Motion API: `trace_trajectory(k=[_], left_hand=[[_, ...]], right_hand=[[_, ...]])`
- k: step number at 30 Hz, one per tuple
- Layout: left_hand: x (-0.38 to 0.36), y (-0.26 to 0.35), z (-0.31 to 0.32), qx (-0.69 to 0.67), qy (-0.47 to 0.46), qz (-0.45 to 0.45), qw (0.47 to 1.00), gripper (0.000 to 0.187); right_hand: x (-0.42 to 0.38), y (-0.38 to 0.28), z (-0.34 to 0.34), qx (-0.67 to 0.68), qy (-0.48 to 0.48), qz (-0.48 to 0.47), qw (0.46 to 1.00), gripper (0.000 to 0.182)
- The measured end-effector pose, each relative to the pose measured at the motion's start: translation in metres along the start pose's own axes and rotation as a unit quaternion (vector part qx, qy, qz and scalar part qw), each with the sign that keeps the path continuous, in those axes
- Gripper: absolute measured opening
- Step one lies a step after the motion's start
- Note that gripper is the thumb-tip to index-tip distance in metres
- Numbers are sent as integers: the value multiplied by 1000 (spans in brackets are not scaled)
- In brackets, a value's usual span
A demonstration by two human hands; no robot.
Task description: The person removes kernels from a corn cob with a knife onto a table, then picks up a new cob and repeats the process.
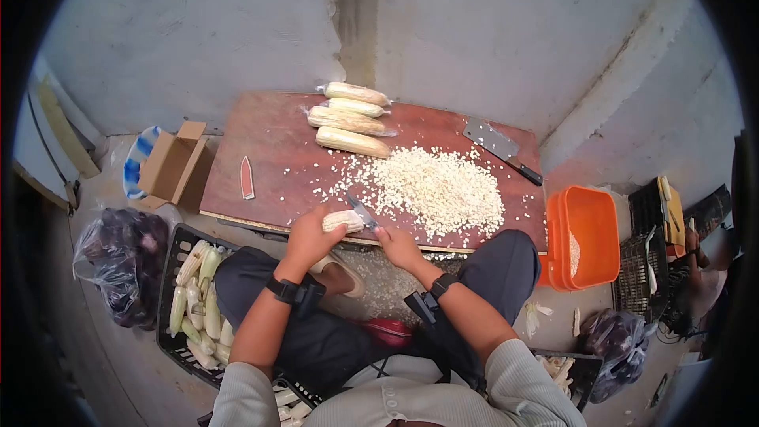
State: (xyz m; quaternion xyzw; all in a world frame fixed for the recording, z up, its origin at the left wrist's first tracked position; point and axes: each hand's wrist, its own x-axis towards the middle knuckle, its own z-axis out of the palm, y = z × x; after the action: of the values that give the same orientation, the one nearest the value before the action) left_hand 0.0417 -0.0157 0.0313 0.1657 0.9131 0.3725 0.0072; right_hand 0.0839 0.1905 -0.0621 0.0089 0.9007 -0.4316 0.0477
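My left hand (312,233) grips a pale corn cob (343,221) at the near edge of the red-brown table (269,138). A small knife (362,210) is in my right hand (395,243), its blade angled up and left beside the cob. Beyond my hands spreads a wide heap of loose white kernels (443,190). Several wrapped corn cobs (352,119) lie stacked at the back of the table. A pointed red and white object (247,178) rests on the left part.
A cleaver (494,141) lies at the table's back right. Orange bins (594,237) stand right of it. On the left are a cardboard box (168,168), a dark-filled plastic bag (122,265) and a black crate (168,300) of corn. Part of another person (706,281) shows far right.
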Motion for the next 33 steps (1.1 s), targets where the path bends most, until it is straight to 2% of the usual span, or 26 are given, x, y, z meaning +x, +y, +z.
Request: trace_trajectory(k=[1, 4, 5, 8, 11, 14, 23, 29, 33], left_hand=[[-3, -6, 0, -22, 17, -6, 1000, 37], [-9, -12, -1, -115, -15, -103, 988, 38], [-10, -12, 0, -95, -2, -90, 991, 38], [-8, -13, 5, -45, 30, -57, 997, 37], [-5, -11, 8, -20, 41, -37, 998, 36], [-8, -1, 3, -13, 36, -19, 999, 36], [1, 5, 5, 29, -8, 12, 999, 31], [14, 10, 3, 17, -15, 12, 1000, 30], [18, 14, 3, 28, -39, 8, 999, 31]], right_hand=[[-4, -7, -4, -21, 6, 3, 1000, 39], [-13, -29, -14, -109, 34, 19, 993, 35], [-16, -33, -16, -144, 43, 27, 988, 33], [-24, -34, -17, -217, 95, -75, 969, 25], [-30, -36, -17, -267, 102, -134, 949, 19], [-34, -31, -14, -363, 60, -111, 923, 25], [-11, -35, -3, -361, -5, -74, 929, 26], [10, -34, -3, -299, -42, -21, 953, 30], [26, -36, -2, -252, -47, -30, 966, 35]])
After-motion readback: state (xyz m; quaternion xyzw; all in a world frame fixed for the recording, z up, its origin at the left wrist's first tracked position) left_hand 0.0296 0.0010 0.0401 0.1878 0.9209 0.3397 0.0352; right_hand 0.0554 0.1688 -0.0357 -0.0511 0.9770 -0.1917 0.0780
